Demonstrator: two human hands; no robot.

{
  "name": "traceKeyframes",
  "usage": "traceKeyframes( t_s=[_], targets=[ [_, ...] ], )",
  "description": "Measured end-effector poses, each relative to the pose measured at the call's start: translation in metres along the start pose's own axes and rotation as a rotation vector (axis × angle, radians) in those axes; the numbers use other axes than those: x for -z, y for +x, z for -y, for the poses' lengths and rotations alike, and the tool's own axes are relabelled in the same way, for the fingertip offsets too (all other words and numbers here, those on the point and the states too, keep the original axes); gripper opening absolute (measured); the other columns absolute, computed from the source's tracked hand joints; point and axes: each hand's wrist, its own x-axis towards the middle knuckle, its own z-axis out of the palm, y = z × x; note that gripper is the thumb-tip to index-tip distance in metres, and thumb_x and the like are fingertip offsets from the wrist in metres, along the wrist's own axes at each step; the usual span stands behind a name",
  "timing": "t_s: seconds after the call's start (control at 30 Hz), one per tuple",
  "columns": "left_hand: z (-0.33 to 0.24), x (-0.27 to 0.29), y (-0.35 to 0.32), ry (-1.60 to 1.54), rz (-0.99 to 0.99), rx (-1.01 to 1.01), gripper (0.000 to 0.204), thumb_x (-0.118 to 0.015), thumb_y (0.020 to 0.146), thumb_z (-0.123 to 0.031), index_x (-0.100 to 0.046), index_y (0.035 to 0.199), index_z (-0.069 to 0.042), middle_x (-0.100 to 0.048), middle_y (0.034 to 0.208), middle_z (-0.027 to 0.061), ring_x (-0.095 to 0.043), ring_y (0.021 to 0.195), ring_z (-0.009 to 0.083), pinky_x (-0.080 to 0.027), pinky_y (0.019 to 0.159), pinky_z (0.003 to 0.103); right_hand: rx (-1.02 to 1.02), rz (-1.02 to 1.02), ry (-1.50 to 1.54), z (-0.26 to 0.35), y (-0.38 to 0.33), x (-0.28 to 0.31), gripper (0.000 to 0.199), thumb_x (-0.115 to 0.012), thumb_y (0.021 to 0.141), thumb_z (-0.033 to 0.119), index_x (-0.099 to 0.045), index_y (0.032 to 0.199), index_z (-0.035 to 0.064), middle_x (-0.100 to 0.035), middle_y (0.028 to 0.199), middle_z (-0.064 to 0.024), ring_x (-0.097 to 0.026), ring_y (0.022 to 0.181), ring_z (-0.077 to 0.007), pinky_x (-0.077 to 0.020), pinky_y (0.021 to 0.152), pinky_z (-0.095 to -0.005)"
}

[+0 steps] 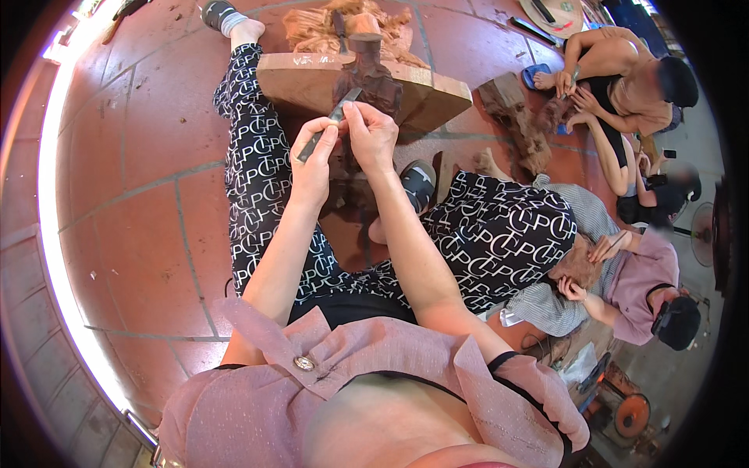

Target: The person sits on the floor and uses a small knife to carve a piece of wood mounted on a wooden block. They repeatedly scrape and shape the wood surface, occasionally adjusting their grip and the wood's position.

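Held up in front of me is a narrow flat metal chisel [310, 146], slanting from lower left to upper right. My left hand [314, 156] is closed round its lower part, with the thumb along it. My right hand [370, 134] pinches it near the upper end, the thumb pointing up. Just beyond my fingers stands a dark brown wood carving [373, 81] with a knob-like top, against a thick pale wooden board [441, 104]. Its lower part is partly hidden by my hands and wrists.
Behind the board lie pale carved wood [308, 30] and a dark-bladed tool [339, 30]. My patterned trouser legs flank the carving. A rough wood piece [511, 117] lies right of it. Several people work at the right, one holding a brown carving [576, 264]. A fan [630, 415] stands lower right.
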Motion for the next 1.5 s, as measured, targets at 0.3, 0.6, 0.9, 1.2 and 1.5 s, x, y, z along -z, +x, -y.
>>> traceKeyframes(
  t_s=[0.3,0.6,0.9,1.2,1.5],
  targets=[
    [-0.038,0.009,-0.033,0.664,0.448,-0.211,0.071,-0.076,0.075,-0.033,-0.044,0.129,0.000,-0.053,0.118,0.0093,-0.053,0.105,0.0181,-0.043,0.092,0.030,-0.272,0.017,0.425,-0.007,0.001,0.010,0.023,-0.061,0.085,0.016,-0.061,0.066,0.0032,-0.053,0.056,0.0035,-0.044,0.050,-0.0038,-0.0337,0.045,-0.0208],
    [-0.040,-0.003,-0.007,0.306,0.288,0.262,0.052,-0.046,0.091,-0.006,-0.030,0.141,-0.004,-0.060,0.084,0.0074,-0.058,0.064,0.0112,-0.050,0.058,0.025,-0.178,0.019,0.256,-0.003,0.005,0.010,0.022,-0.061,0.087,0.016,-0.063,0.072,0.0009,-0.050,0.053,0.0031,-0.041,0.042,-0.0040,-0.0301,0.037,-0.0215],
    [-0.020,-0.002,0.005,0.278,0.273,0.246,0.055,-0.045,0.090,-0.003,-0.030,0.143,-0.009,-0.054,0.076,0.0029,-0.049,0.056,0.0069,-0.045,0.046,0.021,-0.114,0.021,0.042,-0.003,0.002,0.007,0.023,-0.060,0.087,0.015,-0.063,0.072,-0.0026,-0.054,0.053,-0.0006,-0.047,0.036,-0.0075,-0.0345,0.034,-0.0243],
    [-0.023,-0.002,0.015,0.271,0.282,0.149,0.053,-0.045,0.090,-0.004,-0.032,0.141,-0.005,-0.055,0.082,0.0036,-0.050,0.060,0.0068,-0.044,0.047,0.021,-0.154,0.046,0.203,-0.003,0.009,0.005,0.023,-0.061,0.088,0.018,-0.065,0.077,-0.0017,-0.055,0.055,0.0010,-0.046,0.047,-0.0047,-0.0360,0.042,-0.0220],
    [-0.027,-0.004,0.010,0.283,0.218,0.122,0.051,-0.044,0.090,-0.003,-0.034,0.140,-0.003,-0.056,0.080,0.0030,-0.048,0.054,0.0064,-0.042,0.044,0.020,-0.131,0.112,0.140,-0.003,0.006,0.005,0.022,-0.060,0.088,0.018,-0.065,0.079,-0.0007,-0.055,0.057,0.0013,-0.047,0.049,-0.0052,-0.0375,0.044,-0.0234]
  ],
)
